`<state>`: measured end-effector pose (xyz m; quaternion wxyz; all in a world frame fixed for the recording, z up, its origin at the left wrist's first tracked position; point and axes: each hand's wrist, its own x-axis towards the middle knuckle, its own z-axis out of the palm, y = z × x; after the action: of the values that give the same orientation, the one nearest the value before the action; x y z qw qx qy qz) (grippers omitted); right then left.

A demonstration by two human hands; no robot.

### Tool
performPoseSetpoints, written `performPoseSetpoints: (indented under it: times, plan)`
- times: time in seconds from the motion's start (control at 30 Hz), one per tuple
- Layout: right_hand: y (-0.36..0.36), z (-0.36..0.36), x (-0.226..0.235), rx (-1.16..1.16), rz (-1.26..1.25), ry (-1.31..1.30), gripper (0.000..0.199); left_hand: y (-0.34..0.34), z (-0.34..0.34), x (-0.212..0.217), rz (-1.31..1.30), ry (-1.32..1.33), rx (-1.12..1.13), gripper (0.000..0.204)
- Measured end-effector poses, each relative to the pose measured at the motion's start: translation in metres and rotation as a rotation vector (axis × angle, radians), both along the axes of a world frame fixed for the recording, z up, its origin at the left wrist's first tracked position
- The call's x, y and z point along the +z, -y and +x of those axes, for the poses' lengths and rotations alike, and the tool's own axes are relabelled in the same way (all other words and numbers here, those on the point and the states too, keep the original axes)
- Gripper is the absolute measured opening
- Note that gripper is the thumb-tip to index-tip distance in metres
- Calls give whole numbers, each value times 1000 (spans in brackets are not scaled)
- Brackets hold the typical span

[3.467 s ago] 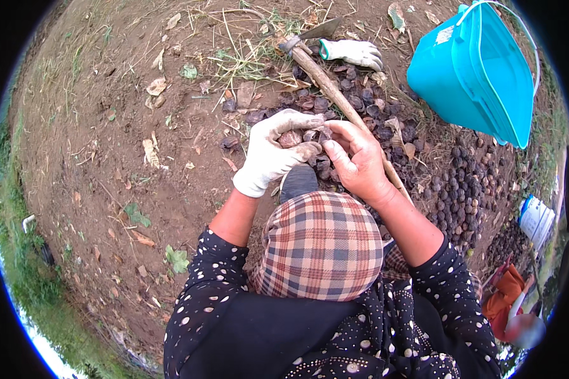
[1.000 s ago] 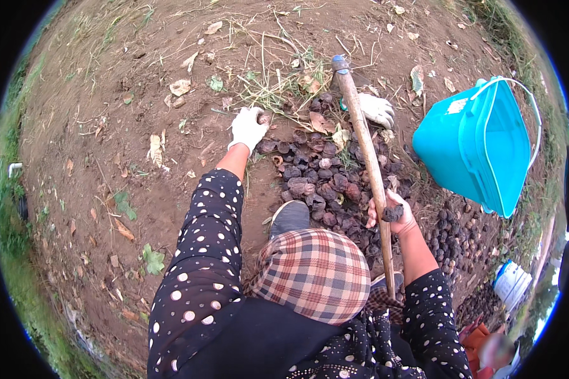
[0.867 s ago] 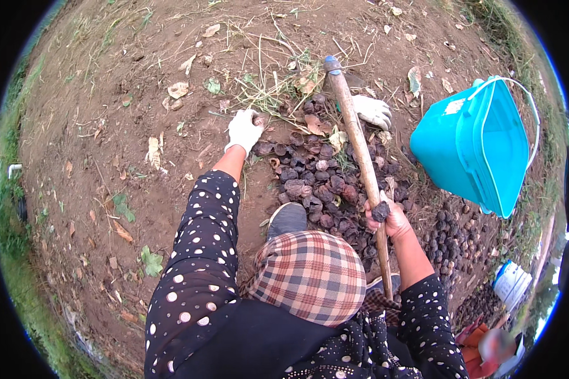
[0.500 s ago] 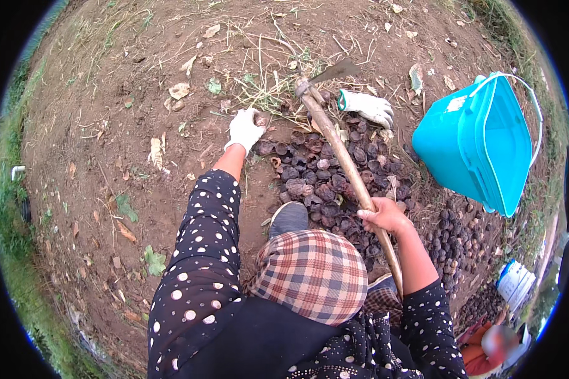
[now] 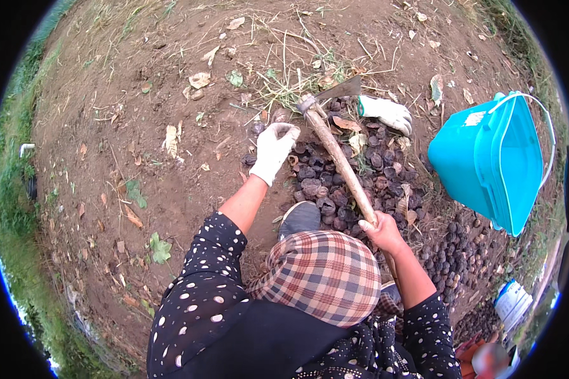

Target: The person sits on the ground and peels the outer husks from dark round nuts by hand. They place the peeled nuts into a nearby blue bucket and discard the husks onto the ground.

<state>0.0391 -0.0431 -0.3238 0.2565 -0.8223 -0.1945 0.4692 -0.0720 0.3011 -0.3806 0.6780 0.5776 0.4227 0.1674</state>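
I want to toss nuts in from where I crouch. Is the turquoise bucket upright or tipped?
Tipped. The turquoise bucket lies on its side, its white handle arching over the mouth; the inside is hidden.

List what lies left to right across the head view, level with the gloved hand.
Dry leaf → gloved left hand → hoe handle → loose white glove → turquoise bucket.

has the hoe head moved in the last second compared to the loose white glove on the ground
Yes. The hoe head has swung left: a second ago it lay up beyond the loose white glove, and now it sits just left of it, with the right hand on the handle.
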Motion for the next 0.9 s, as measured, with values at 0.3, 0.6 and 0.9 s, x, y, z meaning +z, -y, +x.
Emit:
performPoseSetpoints:
  times: [0.3, 0.6, 0.9]
  plan:
    - [-27, -29, 47, 116, 95, 287, 33, 97, 54, 20, -1111, 490, 201, 24]
    - [-9, -25, 13, -46, 237, 186, 39, 68, 22, 6, -668, 492, 5, 38]
    - [-31, -26, 2, 233, -145, 374, 49, -11, -69, -29, -685, 360, 596, 25]
